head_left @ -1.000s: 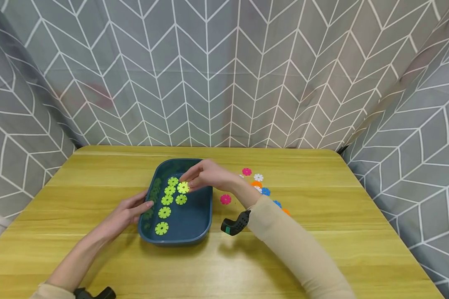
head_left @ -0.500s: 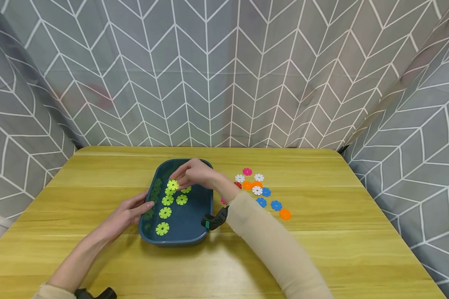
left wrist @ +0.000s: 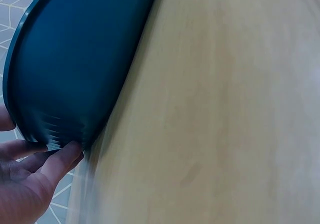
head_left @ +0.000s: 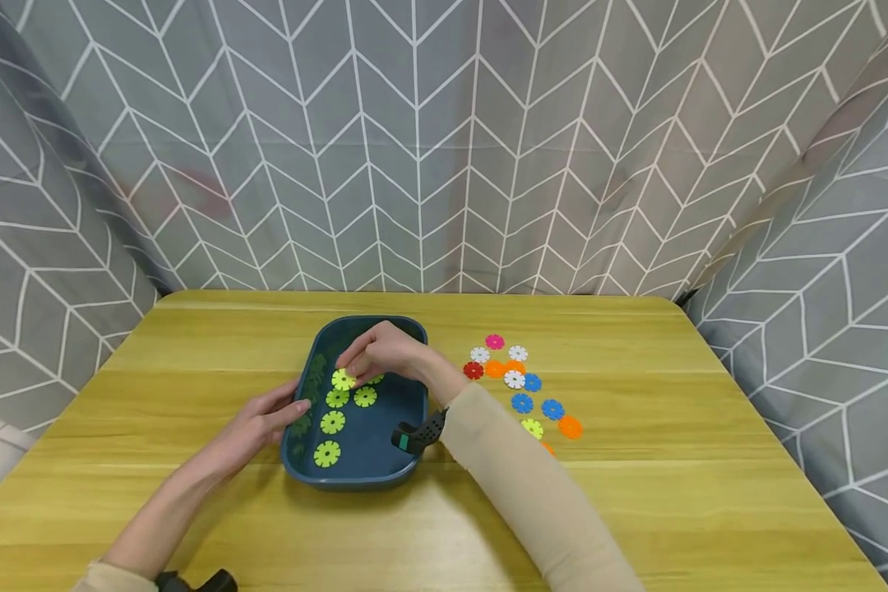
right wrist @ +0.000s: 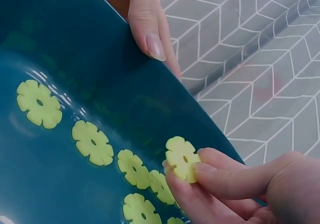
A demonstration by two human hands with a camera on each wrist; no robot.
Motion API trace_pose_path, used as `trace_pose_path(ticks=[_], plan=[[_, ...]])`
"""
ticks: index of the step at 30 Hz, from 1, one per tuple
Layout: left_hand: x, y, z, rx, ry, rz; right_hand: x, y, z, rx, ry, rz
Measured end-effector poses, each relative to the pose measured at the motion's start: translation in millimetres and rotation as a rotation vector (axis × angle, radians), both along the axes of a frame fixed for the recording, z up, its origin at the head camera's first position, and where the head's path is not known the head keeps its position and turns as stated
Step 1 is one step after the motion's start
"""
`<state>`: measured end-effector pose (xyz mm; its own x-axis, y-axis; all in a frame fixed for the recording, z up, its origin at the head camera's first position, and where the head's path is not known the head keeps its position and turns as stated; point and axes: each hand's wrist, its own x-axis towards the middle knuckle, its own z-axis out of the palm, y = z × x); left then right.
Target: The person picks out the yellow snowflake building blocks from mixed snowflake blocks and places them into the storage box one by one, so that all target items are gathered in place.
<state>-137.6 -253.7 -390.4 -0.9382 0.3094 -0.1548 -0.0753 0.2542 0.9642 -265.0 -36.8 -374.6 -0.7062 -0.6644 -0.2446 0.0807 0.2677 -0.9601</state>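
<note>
In the head view my right hand [head_left: 385,349] is inside a dark blue plastic bin [head_left: 385,448], near its far left part. Between thumb and fingers it pinches a yellow-green snowflake disc [right wrist: 181,159], raised off the bin floor and tilted in the right wrist view. Several like discs [head_left: 327,453] lie flat below, most in a row along the left side. My left hand [head_left: 266,415] grips the bin's left wall, its thumb over the rim. In the left wrist view its fingers [left wrist: 62,159] press the ribbed outside of the wall.
Right of the bin several loose discs lie on the wooden table [head_left: 673,493]: pink [head_left: 495,342], red [head_left: 474,371], white [head_left: 514,380], blue [head_left: 552,409], orange [head_left: 571,427] and yellow-green [head_left: 532,428]. A grey patterned curtain [head_left: 444,148] hangs behind the table.
My right hand let go of one yellow-green disc in the bin, shifted left and picked up another from the row. Since then it has come slightly nearer. The left hand keeps its grip.
</note>
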Motion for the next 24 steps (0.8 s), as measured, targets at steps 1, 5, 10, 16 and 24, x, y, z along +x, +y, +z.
trace_pose_path(ticks=[1, 5, 10, 16, 24], plan=[[0.0, 0.1, 0.2, -0.002, -0.001, 0.003, -0.2, -0.2, -0.3, 0.008, 0.006, 0.005], [0.2, 0.8, 0.8, -0.020, 0.000, 0.010, -0.6, -1.4, -2.5, 0.035, 0.027, 0.040], [1.0, 0.7, 1.6, -0.014, 0.003, 0.002, 0.0, -2.4, -6.1, 0.074, 0.067, 0.123], [1.5, 0.1, 2.3, -0.012, 0.000, -0.007, 2.3, -2.4, -7.0, 0.115, 0.074, 0.206], [0.1, -0.7, 2.4, -0.021, -0.004, -0.008, 2.8, -2.4, -5.6, 0.176, 0.082, 0.238]])
